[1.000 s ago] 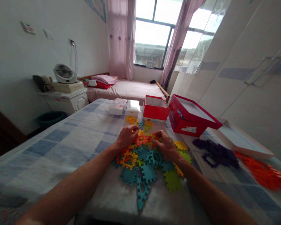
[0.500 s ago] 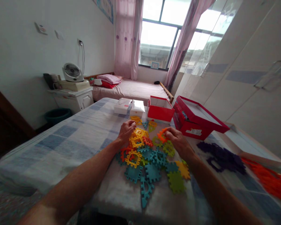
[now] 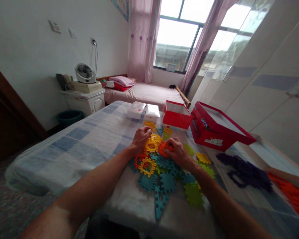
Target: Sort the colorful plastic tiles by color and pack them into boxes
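My left hand (image 3: 141, 138) rests at the upper left of a pile of toothed plastic building pieces, its fingers curled together; whatever they hold is hidden. Beside it lie yellow building pieces (image 3: 151, 146), several overlapping. My right hand (image 3: 177, 151) reaches over the pile from the right, fingers closed on an orange building piece (image 3: 162, 148). Below sit teal building pieces (image 3: 167, 182), one of them a pointed triangle (image 3: 160, 202). A green building piece (image 3: 193, 195) lies under my right forearm. Another yellow piece (image 3: 147, 166) has an open middle.
An open red box (image 3: 176, 121) and two white boxes (image 3: 136, 110) stand at the table's back. A larger red box (image 3: 210, 136) with its tilted lid is to their right. Dark purple pieces (image 3: 249, 172) and orange-red pieces (image 3: 292, 194) are heaped at the right.
My right hand has moved left over the pile, bringing the orange piece next to the yellow ones. My left hand stays by the yellow pieces. The whole view has shifted slightly.
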### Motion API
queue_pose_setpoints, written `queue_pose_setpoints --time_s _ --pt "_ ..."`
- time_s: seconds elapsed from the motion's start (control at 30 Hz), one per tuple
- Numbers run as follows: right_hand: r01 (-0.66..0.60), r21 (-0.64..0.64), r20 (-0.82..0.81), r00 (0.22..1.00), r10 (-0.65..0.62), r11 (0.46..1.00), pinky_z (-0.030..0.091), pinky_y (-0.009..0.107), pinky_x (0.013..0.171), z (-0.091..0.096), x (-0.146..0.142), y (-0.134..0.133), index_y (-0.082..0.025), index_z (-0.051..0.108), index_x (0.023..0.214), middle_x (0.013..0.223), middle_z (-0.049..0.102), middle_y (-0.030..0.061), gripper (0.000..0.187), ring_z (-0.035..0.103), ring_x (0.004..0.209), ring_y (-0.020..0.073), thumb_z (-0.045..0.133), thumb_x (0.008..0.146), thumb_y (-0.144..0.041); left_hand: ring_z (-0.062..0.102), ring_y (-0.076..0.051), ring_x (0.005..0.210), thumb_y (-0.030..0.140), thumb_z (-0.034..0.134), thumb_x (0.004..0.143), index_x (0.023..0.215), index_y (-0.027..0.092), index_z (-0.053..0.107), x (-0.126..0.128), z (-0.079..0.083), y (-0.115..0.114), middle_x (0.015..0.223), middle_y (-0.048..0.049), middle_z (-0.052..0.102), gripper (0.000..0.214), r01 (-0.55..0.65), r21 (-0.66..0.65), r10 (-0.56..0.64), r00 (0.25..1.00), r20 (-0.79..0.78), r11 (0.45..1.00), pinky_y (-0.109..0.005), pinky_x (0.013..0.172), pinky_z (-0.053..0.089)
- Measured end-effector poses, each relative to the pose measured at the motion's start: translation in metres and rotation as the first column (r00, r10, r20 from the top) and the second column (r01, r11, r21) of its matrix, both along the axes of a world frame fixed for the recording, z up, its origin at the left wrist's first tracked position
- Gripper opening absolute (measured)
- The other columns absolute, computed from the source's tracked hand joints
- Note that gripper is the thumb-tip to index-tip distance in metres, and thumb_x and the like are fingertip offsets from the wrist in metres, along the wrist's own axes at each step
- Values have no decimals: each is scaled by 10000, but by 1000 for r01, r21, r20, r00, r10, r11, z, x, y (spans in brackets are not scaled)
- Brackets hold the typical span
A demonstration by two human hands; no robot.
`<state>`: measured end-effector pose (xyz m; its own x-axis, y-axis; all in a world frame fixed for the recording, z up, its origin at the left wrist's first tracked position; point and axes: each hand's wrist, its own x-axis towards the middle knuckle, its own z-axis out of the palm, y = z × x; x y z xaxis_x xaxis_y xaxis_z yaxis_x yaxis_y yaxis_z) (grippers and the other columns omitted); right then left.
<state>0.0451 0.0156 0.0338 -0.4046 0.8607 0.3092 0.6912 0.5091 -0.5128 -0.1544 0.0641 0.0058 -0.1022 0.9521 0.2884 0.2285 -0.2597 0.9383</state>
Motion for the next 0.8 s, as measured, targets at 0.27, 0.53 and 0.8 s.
queue_pose_setpoints --time_s 0.27,0.53,0.8 --pt "-72 -260 -305 952 -11 963 466 280 716 30 0 -16 -183 541 1139 979 628 47 393 586 824 164 528 763 -294 608 -133 606 278 477 775 870 138 618 -1 7 -2 743 -48 655 221 -42 -50 47 993 109 998 -235 552 464" --pt "-359 -264 111 911 398 895 339 226 576 46 -65 -41 -155 582 761 705 550 -2 84 448 628 100 521 773 -210 588 -96 580 220 473 795 893 125 607 -5 8 2 723 -37 648 191 -84 -79 98 978 187 993 -187 530 449" --pt "-369 -170 376 833 407 914 349 306 759 39 -89 -29 -148 553 794 874 581 74 79 468 820 169 545 795 -226 605 -97 562 199 457 804 906 122 612 -5 4 9 714 -33 662 201 -99 -86 110 984 141 991 -182 514 463"
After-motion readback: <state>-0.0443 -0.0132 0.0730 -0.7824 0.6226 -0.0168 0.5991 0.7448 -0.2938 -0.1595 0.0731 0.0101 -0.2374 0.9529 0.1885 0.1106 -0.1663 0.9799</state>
